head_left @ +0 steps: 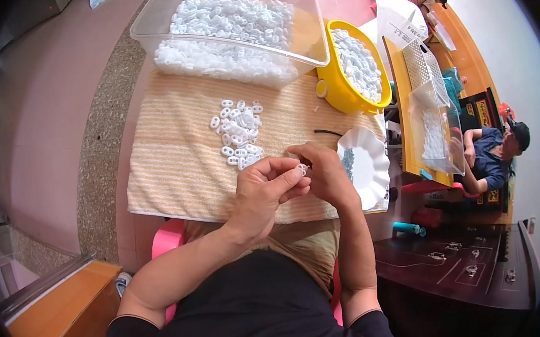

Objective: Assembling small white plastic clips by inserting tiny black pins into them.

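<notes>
My left hand pinches a small white plastic piece between thumb and fingertips, over the near edge of the towel-covered table. Against it, from the right, my right hand has its fingers closed; what lies in them is mostly hidden, with a small dark bit showing beside the piece. Beyond my left hand is a loose pile of white oval pieces with two holes. Right of my right hand, a white wavy-rimmed plate bears small grey-green parts. A short black rod lies just beyond the plate.
At the back stands a clear plastic bin full of white pieces. A yellow tub of similar pieces is right of it. Further right, another person sits beside a clear box of white parts. A striped towel covers my table.
</notes>
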The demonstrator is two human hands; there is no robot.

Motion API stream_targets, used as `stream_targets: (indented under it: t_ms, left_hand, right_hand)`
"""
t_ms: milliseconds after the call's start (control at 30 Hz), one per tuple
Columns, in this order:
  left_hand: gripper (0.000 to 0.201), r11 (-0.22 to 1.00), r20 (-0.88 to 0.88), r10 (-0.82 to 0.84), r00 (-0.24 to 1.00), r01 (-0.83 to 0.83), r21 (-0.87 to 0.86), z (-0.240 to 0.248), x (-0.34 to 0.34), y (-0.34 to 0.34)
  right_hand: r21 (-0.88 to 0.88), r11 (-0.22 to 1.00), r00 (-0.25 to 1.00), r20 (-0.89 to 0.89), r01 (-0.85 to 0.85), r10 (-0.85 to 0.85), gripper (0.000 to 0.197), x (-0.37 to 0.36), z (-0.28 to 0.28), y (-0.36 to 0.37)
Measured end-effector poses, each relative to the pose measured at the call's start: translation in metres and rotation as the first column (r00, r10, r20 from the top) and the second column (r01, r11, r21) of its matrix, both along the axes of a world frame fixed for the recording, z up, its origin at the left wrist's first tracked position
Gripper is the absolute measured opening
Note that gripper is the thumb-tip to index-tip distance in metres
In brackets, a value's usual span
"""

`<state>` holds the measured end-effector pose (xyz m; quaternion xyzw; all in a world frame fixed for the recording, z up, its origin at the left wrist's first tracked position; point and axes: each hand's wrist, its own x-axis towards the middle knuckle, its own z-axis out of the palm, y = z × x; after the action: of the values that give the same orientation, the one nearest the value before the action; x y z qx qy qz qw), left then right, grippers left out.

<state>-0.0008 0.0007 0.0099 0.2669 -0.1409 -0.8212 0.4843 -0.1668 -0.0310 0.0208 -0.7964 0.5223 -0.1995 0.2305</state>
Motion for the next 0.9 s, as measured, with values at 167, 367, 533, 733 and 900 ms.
stream_targets:
  t_ms: [167, 367, 533, 733, 900]
  left_hand:
    - [0.013, 0.999, 0.002, 0.036, 0.999, -0.036, -0.001, -0.001, 0.002, -0.005]
    - [0.013, 0.999, 0.012, 0.041, 0.999, -0.041, 0.003, -0.003, 0.004, -0.008]
    - [0.012, 0.998, 0.033, 0.045, 0.998, -0.046, 0.039, -0.001, 0.002, -0.009]
    - [0.013, 0.998, 0.044, 0.032, 0.998, -0.035, 0.054, -0.004, 0.003, -0.011]
    - [0.013, 0.998, 0.048, 0.026, 0.999, -0.029, 0.063, -0.005, 0.003, -0.012]
  right_hand:
    - [0.339, 0.928, 0.91, 0.315, 0.156, -0.268, 0.03, -0.012, -0.014, 0.002]
    - [0.473, 0.87, 0.744, 0.529, 0.141, -0.408, 0.025, -0.011, -0.015, 0.006]
    - [0.482, 0.87, 0.704, 0.582, 0.106, -0.408, 0.028, -0.021, -0.021, 0.006]
    - [0.477, 0.877, 0.684, 0.619, 0.063, -0.386, 0.029, -0.02, -0.024, 0.007]
    - [0.49, 0.87, 0.699, 0.605, 0.051, -0.381, 0.029, -0.021, -0.024, 0.008]
